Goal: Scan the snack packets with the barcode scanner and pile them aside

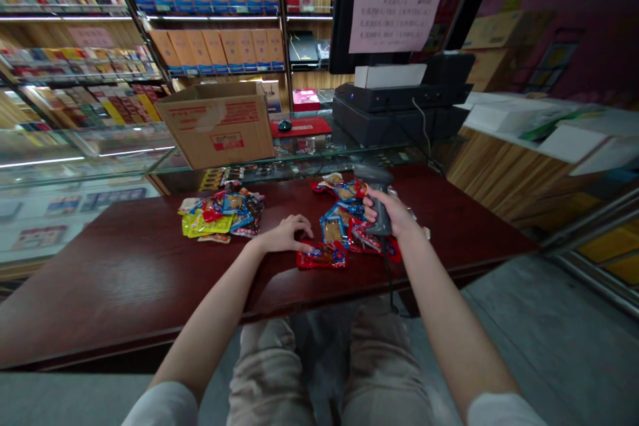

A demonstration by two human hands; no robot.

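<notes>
My right hand [392, 210] is wrapped around the grip of a dark handheld barcode scanner [380, 216], its head above a loose heap of snack packets. My left hand [287, 236] is at the left end of a red snack packet [324, 256] lying flat on the dark red table [150, 279]. Its thumb touches the packet and its curved fingers stay apart from the thumb. Blue-edged packets [333, 229] and another red packet [367, 239] lie below and beside the scanner, partly hidden by it. A second pile of packets [222, 213], yellow, red and blue, sits left of my left hand.
A cardboard box [217, 126] stands on the glass counter [299, 163] behind the table. A mouse [284, 125] rests on a red mat. At right are a monitor [344, 20] and a black cash-register unit [399, 113]. The scanner's cable [388, 273] hangs over the front edge.
</notes>
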